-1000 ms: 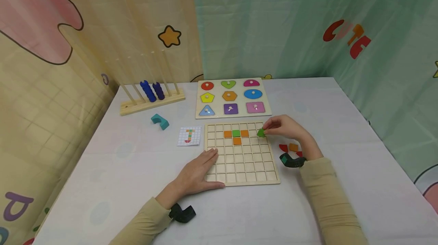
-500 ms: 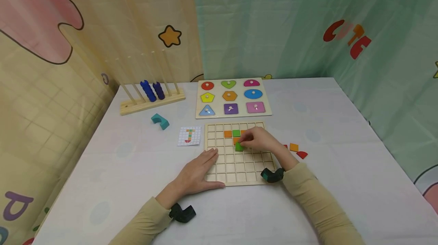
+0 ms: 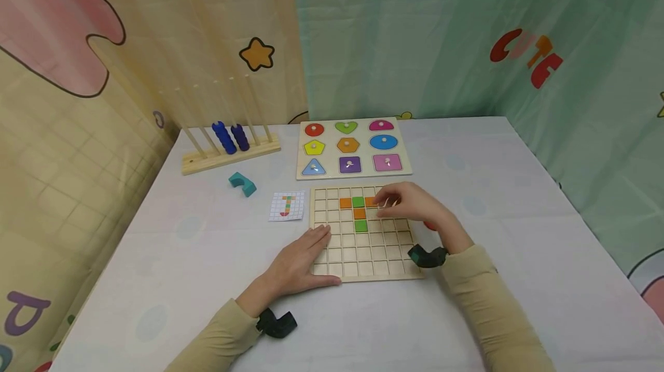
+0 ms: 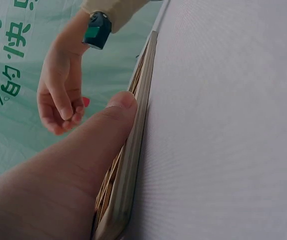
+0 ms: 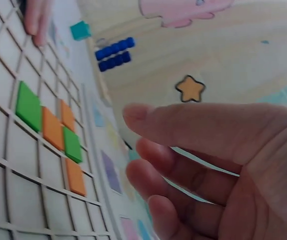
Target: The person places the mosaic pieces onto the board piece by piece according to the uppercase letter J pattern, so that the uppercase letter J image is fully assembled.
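Observation:
A wooden grid board (image 3: pixel 378 255) lies flat on the table. My left hand (image 3: pixel 297 259) rests on its left side, fingers straight; in the left wrist view the thumb (image 4: pixel 121 107) lies over the board's edge. Set in the grid are an upper row of an orange tile (image 3: pixel 345 203), a green tile (image 3: pixel 358 202) and another orange tile (image 3: pixel 370 202). Below the middle one come an orange tile (image 3: pixel 359 214) and a green tile (image 3: pixel 360 226). My right hand (image 3: pixel 412 205) hovers above the upper right cells, its fingers loosely bent around nothing, as the right wrist view confirms.
A printed pattern card (image 3: pixel 287 206) lies left of the board. Behind stand a knobbed shape puzzle (image 3: pixel 332 161) and a peg rack (image 3: pixel 233 156) with blue and purple beads. A teal arched block (image 3: pixel 242 184) sits nearby. A red piece (image 3: pixel 430 226) shows partly beneath the right wrist.
My right hand carried the green tile left from the board's upper right, put it below the lower orange tile, released it and drew back to the upper right. My left hand stayed still.

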Demonstrator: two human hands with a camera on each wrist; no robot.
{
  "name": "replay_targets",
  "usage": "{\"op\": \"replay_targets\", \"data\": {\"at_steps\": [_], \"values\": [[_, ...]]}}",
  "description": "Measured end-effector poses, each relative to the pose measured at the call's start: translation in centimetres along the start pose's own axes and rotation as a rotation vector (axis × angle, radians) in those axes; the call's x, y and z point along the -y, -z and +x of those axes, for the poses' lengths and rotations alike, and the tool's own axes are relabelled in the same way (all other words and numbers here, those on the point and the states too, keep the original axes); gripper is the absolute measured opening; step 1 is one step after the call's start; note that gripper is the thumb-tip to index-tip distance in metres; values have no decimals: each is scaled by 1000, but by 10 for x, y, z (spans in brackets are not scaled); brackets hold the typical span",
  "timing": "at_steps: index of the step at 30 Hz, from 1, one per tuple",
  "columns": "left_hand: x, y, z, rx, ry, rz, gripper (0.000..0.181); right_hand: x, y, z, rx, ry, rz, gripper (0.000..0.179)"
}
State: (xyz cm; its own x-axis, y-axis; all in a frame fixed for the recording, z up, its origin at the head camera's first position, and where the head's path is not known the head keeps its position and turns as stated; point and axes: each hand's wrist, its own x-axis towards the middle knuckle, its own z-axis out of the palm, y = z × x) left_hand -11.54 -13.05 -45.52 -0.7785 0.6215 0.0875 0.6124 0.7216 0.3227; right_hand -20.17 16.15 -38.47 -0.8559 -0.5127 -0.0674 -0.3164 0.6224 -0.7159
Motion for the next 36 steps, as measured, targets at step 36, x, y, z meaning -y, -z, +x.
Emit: {"op": "replay_targets", "data": {"at_steps": [36], "values": [[0, 0, 0, -9, -12, 2, 98, -119, 72, -69, 140, 8, 548, 35]]}}
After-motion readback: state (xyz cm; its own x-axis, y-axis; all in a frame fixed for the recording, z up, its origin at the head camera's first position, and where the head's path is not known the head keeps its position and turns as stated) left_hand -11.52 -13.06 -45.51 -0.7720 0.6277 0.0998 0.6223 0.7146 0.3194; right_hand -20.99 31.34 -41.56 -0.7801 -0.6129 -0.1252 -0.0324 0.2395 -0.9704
